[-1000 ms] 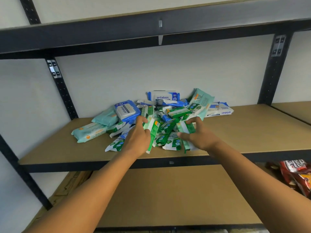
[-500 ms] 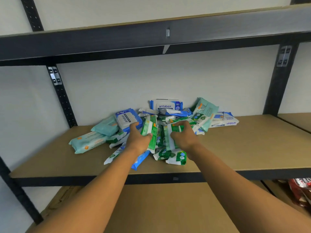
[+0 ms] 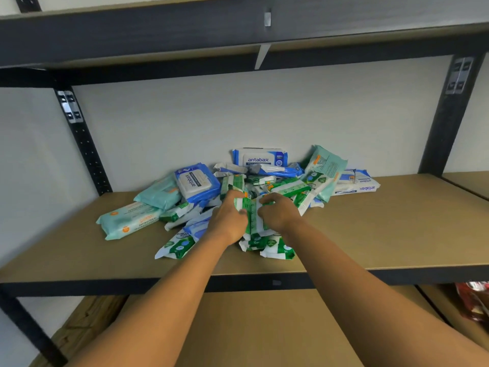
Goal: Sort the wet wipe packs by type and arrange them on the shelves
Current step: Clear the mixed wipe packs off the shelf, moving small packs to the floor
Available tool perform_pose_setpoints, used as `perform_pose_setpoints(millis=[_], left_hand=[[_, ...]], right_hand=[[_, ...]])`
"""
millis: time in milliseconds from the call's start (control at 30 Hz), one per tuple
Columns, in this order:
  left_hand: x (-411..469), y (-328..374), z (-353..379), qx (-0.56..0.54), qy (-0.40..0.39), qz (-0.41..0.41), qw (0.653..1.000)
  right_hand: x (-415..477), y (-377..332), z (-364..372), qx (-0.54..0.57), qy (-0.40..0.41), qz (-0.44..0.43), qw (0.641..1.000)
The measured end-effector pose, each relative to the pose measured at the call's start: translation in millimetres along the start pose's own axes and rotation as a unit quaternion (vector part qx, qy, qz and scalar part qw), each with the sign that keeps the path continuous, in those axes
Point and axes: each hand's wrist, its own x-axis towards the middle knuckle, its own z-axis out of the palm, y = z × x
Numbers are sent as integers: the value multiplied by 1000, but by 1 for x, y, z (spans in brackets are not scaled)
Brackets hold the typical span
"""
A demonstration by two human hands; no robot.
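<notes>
Head view: left hand (image 3: pixel 229 221) and right hand (image 3: pixel 277 214) both grip the light, soft, likely slippery green-and-white packs (image 3: pixel 252 215), best pinched at the edges.

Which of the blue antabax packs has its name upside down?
The pack at the pile's right end, lying flat. The back pack reads upright; the left pack reads sideways.

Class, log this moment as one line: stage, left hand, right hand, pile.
stage: picking | left hand: grips green-and-white packs | right hand: grips same packs | pile: mixed, on shelf
</notes>
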Motion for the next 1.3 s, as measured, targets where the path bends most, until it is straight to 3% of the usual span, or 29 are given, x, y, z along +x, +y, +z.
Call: perform_pose_setpoints(millis=[200, 467, 567, 700, 900, 1133, 1300], left_hand=[[0, 4, -7, -21, -44, 6, 999], [-23, 7, -9, -98, 19, 20, 995], [-42, 15, -20, -124, 37, 43, 991], [-86, 22, -36, -151, 3, 57, 987], [-169, -3, -32, -134, -84, 50, 986], [-251, -91, 35, -108, -200, -36, 973], [-276, -171, 108, -58, -229, -115, 965]], right_hand=[[1, -5, -4, 78, 12, 28, 996], [-25, 2, -26, 201, -22, 84, 976], [-45, 3, -40, 264, -48, 81, 960], [-97, 2, -57, 310, -116, 45, 943], [-189, 37, -68, 261, -199, 7, 945], [-244, 146, -27, 222, -261, 106, 933], [-249, 235, 37, 154, -255, 175, 938]])
